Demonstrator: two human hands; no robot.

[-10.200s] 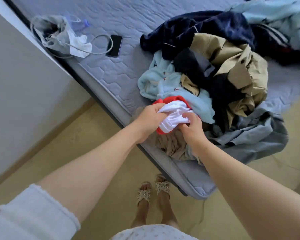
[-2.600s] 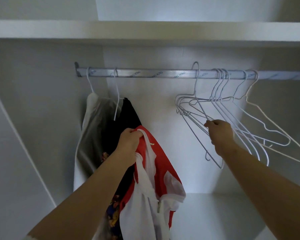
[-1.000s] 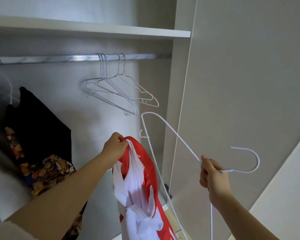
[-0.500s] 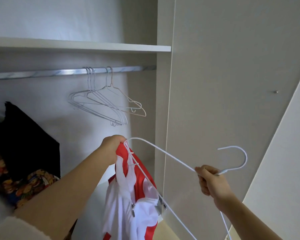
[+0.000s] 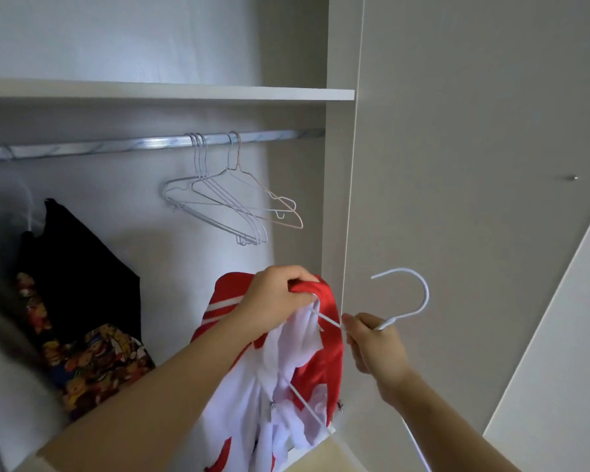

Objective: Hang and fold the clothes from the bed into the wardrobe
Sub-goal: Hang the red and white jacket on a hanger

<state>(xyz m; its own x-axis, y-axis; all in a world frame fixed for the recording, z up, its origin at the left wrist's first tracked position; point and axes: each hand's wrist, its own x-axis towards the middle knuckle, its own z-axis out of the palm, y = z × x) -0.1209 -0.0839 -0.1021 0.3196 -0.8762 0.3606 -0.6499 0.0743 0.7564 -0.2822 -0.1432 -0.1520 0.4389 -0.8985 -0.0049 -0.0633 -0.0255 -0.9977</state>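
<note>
My left hand (image 5: pixel 276 298) grips the top of a red and white garment (image 5: pixel 286 379) in front of the open wardrobe. A white wire hanger (image 5: pixel 413 301) is in my right hand (image 5: pixel 372 342), held at the neck below its hook. One hanger arm runs into the garment's opening by my left fingers, and another white wire shows lower down in the white cloth. The garment hangs down out of the frame.
Several bare wire hangers (image 5: pixel 232 206) hang on the metal rail (image 5: pixel 143 144) under a white shelf (image 5: pixel 171 92). A black garment with a colourful print (image 5: pixel 82 301) hangs at the left. The wardrobe's side panel and door (image 5: pixel 457 199) stand at the right.
The hanger went from the rail into my right hand, then came toward the garment. Its arm is now inside the garment's opening, and my two hands are closer together.
</note>
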